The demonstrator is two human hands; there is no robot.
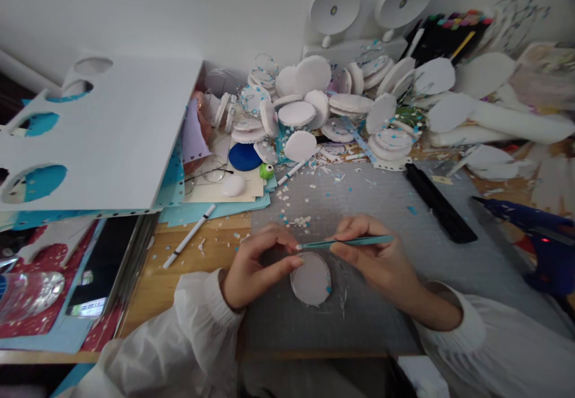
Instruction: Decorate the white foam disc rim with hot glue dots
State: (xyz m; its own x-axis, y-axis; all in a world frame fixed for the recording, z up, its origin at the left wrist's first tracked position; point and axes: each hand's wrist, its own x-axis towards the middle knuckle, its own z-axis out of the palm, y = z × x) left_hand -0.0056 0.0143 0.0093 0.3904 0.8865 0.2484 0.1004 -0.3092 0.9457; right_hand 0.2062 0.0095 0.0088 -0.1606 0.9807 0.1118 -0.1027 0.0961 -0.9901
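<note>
A white foam disc (pixel 311 279) lies flat on the grey cutting mat (pixel 386 206) in front of me. My right hand (pixel 377 257) grips teal tweezers (pixel 348 242), whose tip points left and meets my left fingertips just above the disc. My left hand (pixel 256 266) pinches something tiny at the tweezers' tip; it is too small to make out. A scatter of small white paper bits (pixel 299 221) lies on the mat just beyond my hands.
A heap of white foam discs (pixel 314 110) fills the back of the desk. White cardboard with round holes (pixel 90 134) overhangs on the left. A blue glue gun (pixel 534 230) lies at right, a black ruler (pixel 440 203) beside it, a white pen (pixel 188 236) at left.
</note>
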